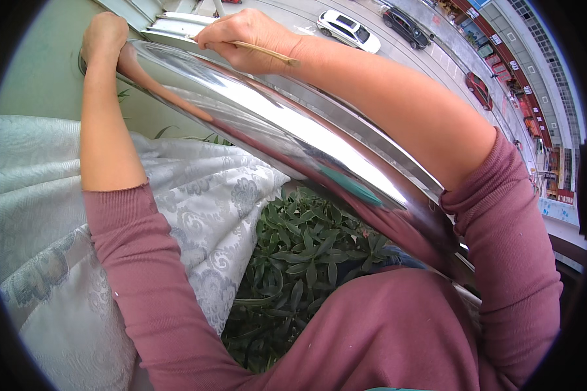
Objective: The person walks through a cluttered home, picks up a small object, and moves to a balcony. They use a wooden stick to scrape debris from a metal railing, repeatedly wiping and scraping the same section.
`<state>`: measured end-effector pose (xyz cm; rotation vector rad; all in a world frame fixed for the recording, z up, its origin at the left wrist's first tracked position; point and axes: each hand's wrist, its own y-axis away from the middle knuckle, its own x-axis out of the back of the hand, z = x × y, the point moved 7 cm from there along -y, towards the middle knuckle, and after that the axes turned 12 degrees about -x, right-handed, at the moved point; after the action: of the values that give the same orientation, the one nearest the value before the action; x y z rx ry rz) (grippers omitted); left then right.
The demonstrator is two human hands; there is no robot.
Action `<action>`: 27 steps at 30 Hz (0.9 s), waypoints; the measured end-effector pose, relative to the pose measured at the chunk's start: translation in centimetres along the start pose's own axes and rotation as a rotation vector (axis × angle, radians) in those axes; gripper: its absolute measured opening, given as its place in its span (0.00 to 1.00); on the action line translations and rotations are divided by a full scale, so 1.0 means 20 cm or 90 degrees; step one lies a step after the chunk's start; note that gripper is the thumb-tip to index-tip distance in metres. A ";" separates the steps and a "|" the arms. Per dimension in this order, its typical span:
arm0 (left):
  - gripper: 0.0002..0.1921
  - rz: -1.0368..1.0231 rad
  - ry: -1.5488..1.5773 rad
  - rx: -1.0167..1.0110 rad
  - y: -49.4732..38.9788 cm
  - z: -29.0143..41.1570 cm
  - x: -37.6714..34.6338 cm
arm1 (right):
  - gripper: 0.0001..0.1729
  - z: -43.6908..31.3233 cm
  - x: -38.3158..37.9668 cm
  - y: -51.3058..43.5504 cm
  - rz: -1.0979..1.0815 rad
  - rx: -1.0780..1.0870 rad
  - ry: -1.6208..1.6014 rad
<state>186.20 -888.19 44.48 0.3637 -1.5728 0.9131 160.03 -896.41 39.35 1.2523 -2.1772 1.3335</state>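
Observation:
A thick, shiny stainless-steel railing (254, 105) runs slantwise from the wall towards my right elbow. My left hand (105, 36) is closed over its far end, close to the wall; the fingers' undersides are hidden. Beyond the railing, my right hand (247, 39) grips a slender wooden stick (266, 52), whose blunt end points back along my wrist. The stick's other end is mostly covered by my fingers, so I cannot tell what kind of tool it is. Those fingers are beside the white window frame track (176, 24).
A patterned silvery curtain (215, 195) hangs at the left, by a pale green wall (39, 83). Leafy plants (308, 244) grow below the railing. Outside, far below, lies a street with a white car (348, 30), a black car (406, 27) and a red car (479, 91).

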 end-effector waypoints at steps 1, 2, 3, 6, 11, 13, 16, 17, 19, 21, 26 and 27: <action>0.17 -0.004 -0.004 0.001 0.00 -0.01 0.00 | 0.09 0.01 0.01 -0.01 -0.006 -0.032 -0.009; 0.17 -0.007 -0.008 0.000 -0.01 -0.01 0.00 | 0.10 0.01 0.00 -0.01 -0.035 -0.051 0.009; 0.17 -0.008 -0.001 0.005 -0.01 -0.01 -0.01 | 0.12 0.01 0.01 -0.02 -0.066 -0.073 0.033; 0.18 -0.018 0.000 0.021 0.00 -0.01 -0.01 | 0.14 0.01 0.08 0.02 -0.106 -0.160 0.054; 0.18 -0.018 -0.008 0.007 -0.01 -0.02 -0.02 | 0.15 -0.04 0.23 0.16 -0.127 -0.227 0.051; 0.18 -0.034 -0.012 -0.003 -0.03 -0.02 -0.03 | 0.15 -0.05 0.28 0.20 -0.124 -0.228 0.041; 0.18 -0.009 0.003 0.006 0.00 0.00 -0.03 | 0.15 -0.08 0.32 0.27 -0.173 -0.232 0.076; 0.18 -0.012 -0.002 0.002 -0.01 0.00 -0.04 | 0.14 -0.10 0.34 0.29 -0.156 -0.237 0.064; 0.18 -0.025 -0.015 -0.002 -0.04 -0.05 -0.06 | 0.08 -0.14 0.42 0.34 -0.085 -0.207 0.060; 0.18 -0.024 -0.019 -0.005 -0.05 -0.06 -0.06 | 0.08 -0.16 0.47 0.40 -0.087 -0.200 0.060; 0.18 -0.041 -0.035 -0.003 -0.12 -0.14 -0.10 | 0.07 -0.21 0.56 0.55 -0.143 -0.187 0.056; 0.18 -0.041 -0.042 -0.011 -0.10 -0.09 -0.10 | 0.06 -0.21 0.59 0.60 -0.135 -0.185 0.052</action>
<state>189.38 -888.66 43.35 0.4335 -1.6183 0.8456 142.95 -896.83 42.20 1.2488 -2.0268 0.9307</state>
